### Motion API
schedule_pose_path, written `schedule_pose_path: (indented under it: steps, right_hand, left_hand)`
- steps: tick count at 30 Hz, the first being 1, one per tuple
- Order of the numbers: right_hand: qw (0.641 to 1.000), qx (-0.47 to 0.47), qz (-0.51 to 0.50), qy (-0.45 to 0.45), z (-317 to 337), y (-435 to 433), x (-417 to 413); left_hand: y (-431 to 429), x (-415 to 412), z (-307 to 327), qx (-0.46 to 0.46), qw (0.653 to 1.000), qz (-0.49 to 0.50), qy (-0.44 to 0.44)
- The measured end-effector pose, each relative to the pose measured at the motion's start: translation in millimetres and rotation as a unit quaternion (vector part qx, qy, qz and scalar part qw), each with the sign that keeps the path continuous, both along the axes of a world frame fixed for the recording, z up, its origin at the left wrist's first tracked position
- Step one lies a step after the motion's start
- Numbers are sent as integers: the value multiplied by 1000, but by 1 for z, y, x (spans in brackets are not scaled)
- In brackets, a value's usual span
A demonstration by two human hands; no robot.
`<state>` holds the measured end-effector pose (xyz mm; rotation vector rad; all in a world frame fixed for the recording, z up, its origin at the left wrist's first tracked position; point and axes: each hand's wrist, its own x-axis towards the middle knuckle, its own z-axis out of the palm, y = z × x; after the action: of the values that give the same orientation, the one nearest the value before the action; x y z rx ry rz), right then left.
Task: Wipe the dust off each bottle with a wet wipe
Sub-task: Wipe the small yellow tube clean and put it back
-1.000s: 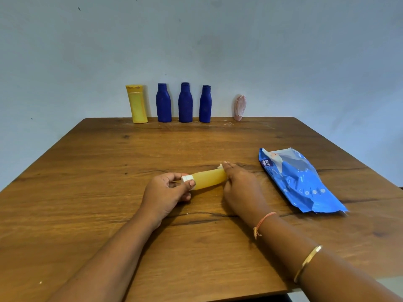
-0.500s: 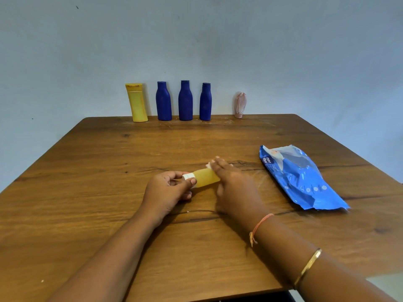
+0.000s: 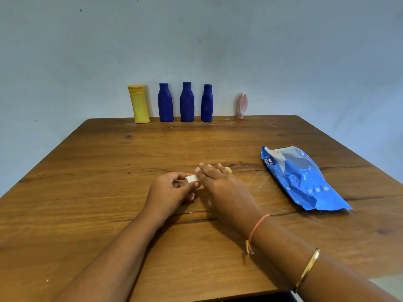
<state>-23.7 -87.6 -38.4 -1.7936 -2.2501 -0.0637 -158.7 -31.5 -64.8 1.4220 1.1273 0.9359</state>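
Lying on its side near the middle of the counter [image 3: 87, 192], the small bottle [image 3: 228, 170] is almost covered by both hands. The left hand [image 3: 172, 190] pinches its white cap [image 3: 191, 178] between the thumb and curled fingers. The right hand [image 3: 222, 186] lies palm-down across the yellow body, with fingers fairly straight and pointing away from the person. Only the bottle's rounded yellow end shows to the right of those fingers. Whether a wipe sits under that palm cannot be told (the hand hides whatever is there). An orange thread [image 3: 256, 227] is tied at the right wrist, and a gold bangle [image 3: 309, 267] sits further up the forearm.

To the right, well apart from the hands, a blue wipes pack [image 3: 301, 177] lies flat and crumpled on the wood. Along the far edge, against the wall [image 3: 218, 40], stand a yellow bottle [image 3: 139, 104] and then three blue bottles [image 3: 187, 102] side by side with small gaps between them. A little apart on their right is a pale pink striped object [image 3: 241, 106], too small to identify. All five are upright.
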Motion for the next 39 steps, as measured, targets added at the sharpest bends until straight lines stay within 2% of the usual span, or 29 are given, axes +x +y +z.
schedule_pose_path:
  steps: [4, 6, 7, 9, 10, 11, 12, 14, 17, 21, 23, 24, 26, 30, 33, 34, 36, 39]
  right_hand:
    - [983, 9, -118, 141, -2, 5, 23]
    - [956, -5, -172, 239, -5, 13, 33]
    - [929, -24, -197, 313, -8, 18, 37]
    - [850, -69, -221, 472, -9, 24, 43]
    - [816, -83, -227, 526, -9, 26, 43]
    - [799, -87, -233, 548, -9, 26, 42]
    - [803, -82, -231, 543, -7, 23, 39]
    - [842, -30, -209, 496, -1, 15, 31]
    - [901, 47, -114, 415, 12, -2, 13]
    - [978, 118, 12, 171, 11, -20, -11]
    - [982, 174, 61, 39, 3, -20, -13]
    - [978, 191, 78, 15, -1, -19, -13]
    - [976, 197, 82, 49, -2, -16, -11]
    - [960, 197, 17, 198, 8, -14, -10]
    - [918, 125, -58, 372, 17, -7, -4]
    - [888, 82, -76, 446, 21, -5, -3]
    - [805, 10, -82, 587, 27, -2, -3]
    - [692, -80, -90, 712, 27, 1, -7]
  left_hand:
    - [2, 0, 0, 1, 1000, -2, 7]
    - [1, 0, -1, 40, 998, -3, 44]
    - [0, -1, -1, 68, 995, -3, 69]
    - [-3, -2, -1, 128, 983, -3, 135]
    - [-4, -2, -1, 156, 972, -4, 174]
    - [-6, -3, 0, 180, 962, -8, 204]
    - [-7, -3, -1, 199, 955, -10, 218]
    - [-7, -3, -2, 230, 949, -21, 214]
    - [-6, -1, -5, 298, 931, -25, 212]
    - [-8, -3, -3, 352, 914, 10, 200]
    - [-10, -4, -1, 373, 910, 3, 179]
    - [-10, -4, -1, 376, 912, -6, 164]
    - [-11, -2, 0, 370, 918, -14, 144]
    - [-8, 0, -3, 345, 933, -26, 102]
    - [-4, -1, -7, 350, 933, -33, 75]
    - [-3, -2, -8, 352, 933, -31, 72]
    - [-4, -1, -6, 348, 935, -26, 62]
    - [-7, 1, -2, 338, 940, -22, 28]
